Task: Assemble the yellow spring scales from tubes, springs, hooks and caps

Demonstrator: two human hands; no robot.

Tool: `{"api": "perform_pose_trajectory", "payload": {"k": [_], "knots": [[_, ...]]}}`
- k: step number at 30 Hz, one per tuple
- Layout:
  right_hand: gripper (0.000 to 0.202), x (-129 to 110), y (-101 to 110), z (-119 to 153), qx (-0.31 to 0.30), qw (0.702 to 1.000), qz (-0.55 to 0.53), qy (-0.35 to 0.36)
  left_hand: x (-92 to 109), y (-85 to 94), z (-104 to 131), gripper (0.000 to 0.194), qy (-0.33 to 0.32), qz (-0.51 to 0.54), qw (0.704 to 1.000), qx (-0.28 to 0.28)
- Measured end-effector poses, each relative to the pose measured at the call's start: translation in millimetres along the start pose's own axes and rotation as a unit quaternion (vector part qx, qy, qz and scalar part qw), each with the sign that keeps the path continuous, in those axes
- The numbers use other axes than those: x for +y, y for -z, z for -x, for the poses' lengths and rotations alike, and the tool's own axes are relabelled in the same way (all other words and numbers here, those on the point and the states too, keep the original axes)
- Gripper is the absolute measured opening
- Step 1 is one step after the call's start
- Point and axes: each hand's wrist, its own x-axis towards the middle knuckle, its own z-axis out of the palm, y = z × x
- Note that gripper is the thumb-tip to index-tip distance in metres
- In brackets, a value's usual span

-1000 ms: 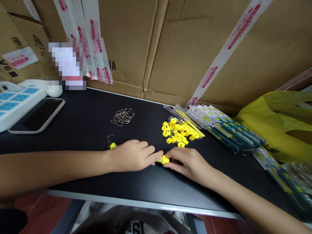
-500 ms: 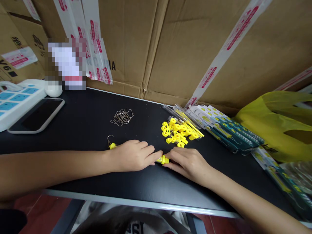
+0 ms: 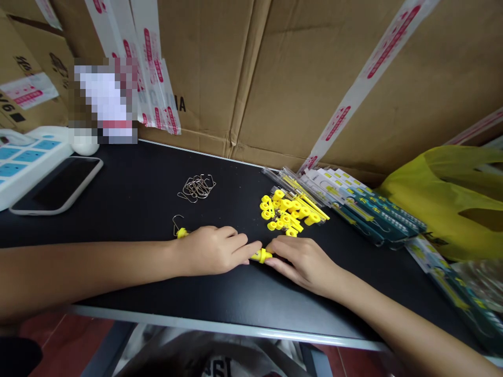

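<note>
A tubular spring scale [image 3: 257,255] with yellow ends lies low over the black table, most of its length hidden beneath my left hand [image 3: 216,251]. The fingers of that hand are wrapped round the tube. At its left end a yellow cap [image 3: 182,233] and a bent wire hook [image 3: 177,222] stick out past my wrist. My right hand [image 3: 304,261] pinches the yellow tip at the other end between thumb and fingers. Just beyond lies a pile of yellow plastic caps [image 3: 291,207] with small springs among them. A tangle of wire hooks [image 3: 197,187] sits farther back.
Clear tubes with yellow rods [image 3: 301,191] lie behind the caps. Packaged boxes [image 3: 365,204] and a yellow plastic bag [image 3: 444,193] occupy the right. At left are a phone [image 3: 58,186] and a power strip [image 3: 31,157]. Cardboard boxes [image 3: 204,68] wall off the back.
My right-hand fingers have shifted slightly on the yellow tip, the thumb now showing more plainly. The left hand keeps its hold on the tube, almost unmoved.
</note>
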Motion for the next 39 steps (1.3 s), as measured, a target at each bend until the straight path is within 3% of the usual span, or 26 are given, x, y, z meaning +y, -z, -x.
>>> {"api": "perform_pose_trajectory", "payload": {"k": [12,27,39], "knots": [[0.029,4.8,-2.6,-0.4,0.024,0.999,-0.036,0.011,1.0,0.3,0.5,0.028,0.005,0.001,1.000,0.000],[0.026,3.8,1.0,1.2,0.062,0.998,0.011,0.029,0.2,-0.5,0.1,0.028,0.005,0.005,1.000,0.001],[0.032,3.0,1.3,0.5,0.037,0.998,0.031,0.034,0.1,-3.4,2.0,0.029,0.007,0.010,1.000,0.001]]}}
